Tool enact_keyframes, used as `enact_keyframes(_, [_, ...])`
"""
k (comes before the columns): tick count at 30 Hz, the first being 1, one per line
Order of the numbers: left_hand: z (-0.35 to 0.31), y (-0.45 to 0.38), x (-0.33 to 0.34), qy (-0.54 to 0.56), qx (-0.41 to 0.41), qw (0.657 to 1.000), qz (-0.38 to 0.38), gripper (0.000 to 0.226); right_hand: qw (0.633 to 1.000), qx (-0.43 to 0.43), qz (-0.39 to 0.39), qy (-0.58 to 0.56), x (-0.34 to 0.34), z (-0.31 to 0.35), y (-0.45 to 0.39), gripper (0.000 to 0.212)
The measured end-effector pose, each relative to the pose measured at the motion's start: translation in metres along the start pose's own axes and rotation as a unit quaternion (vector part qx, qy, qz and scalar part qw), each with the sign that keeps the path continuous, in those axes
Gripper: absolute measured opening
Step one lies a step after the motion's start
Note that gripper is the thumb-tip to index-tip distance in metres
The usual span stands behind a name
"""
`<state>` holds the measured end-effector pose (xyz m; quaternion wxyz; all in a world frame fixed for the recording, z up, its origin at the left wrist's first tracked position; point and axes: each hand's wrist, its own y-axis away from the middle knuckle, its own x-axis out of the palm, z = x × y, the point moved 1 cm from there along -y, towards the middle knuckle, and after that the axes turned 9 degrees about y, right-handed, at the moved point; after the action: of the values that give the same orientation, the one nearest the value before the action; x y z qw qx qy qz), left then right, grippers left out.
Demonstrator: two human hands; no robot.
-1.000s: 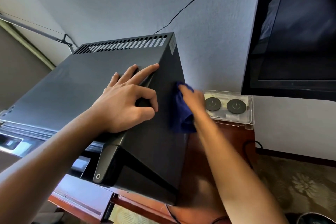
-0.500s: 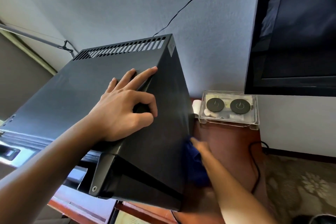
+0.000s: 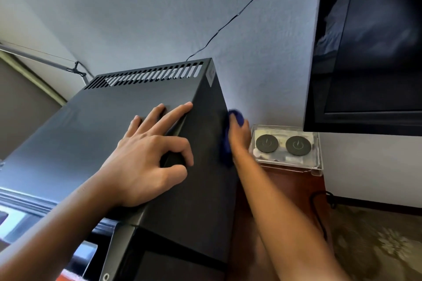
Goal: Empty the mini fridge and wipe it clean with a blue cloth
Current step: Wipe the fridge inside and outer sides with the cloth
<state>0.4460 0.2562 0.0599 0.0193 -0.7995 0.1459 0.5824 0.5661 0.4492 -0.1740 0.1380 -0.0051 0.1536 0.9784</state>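
The black mini fridge (image 3: 96, 134) fills the middle of the view, seen from above with vent slots along its back edge. My left hand (image 3: 150, 153) rests flat on its top near the right edge, fingers spread, holding nothing. My right hand (image 3: 238, 137) presses a blue cloth (image 3: 226, 146) against the upper part of the fridge's right side wall, close to the back corner. Most of the cloth is hidden behind the hand and the fridge edge. The fridge's inside is out of sight.
A clear plastic box (image 3: 287, 150) with two round black discs stands on the red-brown wooden surface (image 3: 285, 191) right of the fridge. A dark screen (image 3: 370, 48) hangs on the wall above it. A black cable (image 3: 319, 217) trails down to the patterned carpet (image 3: 376, 244).
My right hand with the cloth slid down the fridge's side wall, then came back up to near the back corner. My left hand stayed on the top.
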Motion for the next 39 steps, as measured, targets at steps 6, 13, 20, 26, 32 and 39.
enact_keyframes(6, [0.006,-0.003,0.003,0.004,0.030,0.998,-0.052,0.076,0.962,-0.249,-0.026,-0.112,-0.003,0.036,0.100,0.038])
enact_keyframes(13, [0.014,-0.002,0.008,-0.032,0.039,0.996,-0.080,0.083,0.916,-0.391,-0.005,-0.091,-0.008,-0.011,0.158,0.045])
enact_keyframes(20, [0.012,-0.004,0.006,-0.037,0.027,0.997,-0.069,0.083,0.979,-0.181,0.000,-0.094,0.015,0.092,-0.027,0.041])
enact_keyframes(26, [0.017,-0.006,0.008,-0.016,0.049,0.995,-0.086,0.074,0.926,-0.373,-0.050,-0.019,0.001,-0.034,0.204,0.049])
enact_keyframes(32, [0.019,-0.006,0.009,0.052,0.031,0.992,-0.111,0.070,0.926,-0.359,-0.047,-0.103,0.003,0.056,0.149,0.048])
enact_keyframes(39, [0.014,-0.008,0.006,0.039,0.011,0.995,-0.096,0.074,0.981,-0.187,0.016,-0.055,0.021,0.106,-0.052,0.036])
